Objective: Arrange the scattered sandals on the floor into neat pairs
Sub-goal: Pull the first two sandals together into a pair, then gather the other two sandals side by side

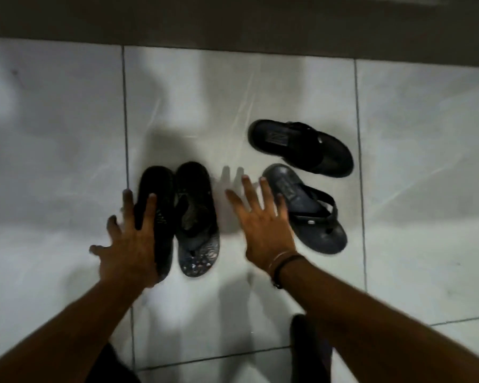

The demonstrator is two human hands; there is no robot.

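Note:
Several dark sandals lie on the white tiled floor. A black sandal [161, 189] and a worn, speckled sandal [198, 225] lie side by side at the left. My left hand [127, 241] is spread over the black one's left edge, fingers apart. To the right, a dark blue-grey flip-flop [310, 217] lies slanted, and a black flip-flop [302, 146] lies slanted above it. My right hand [263, 222] hovers with fingers spread between the two groups, its fingers at the heel of the blue-grey flip-flop. It wears wrist bands.
A dark wall base [233, 26] runs along the top edge of the floor. A dark shape [307, 346], perhaps another sandal or my foot, shows at the bottom under my right forearm. Glossy tiles [53, 161] stretch left and right.

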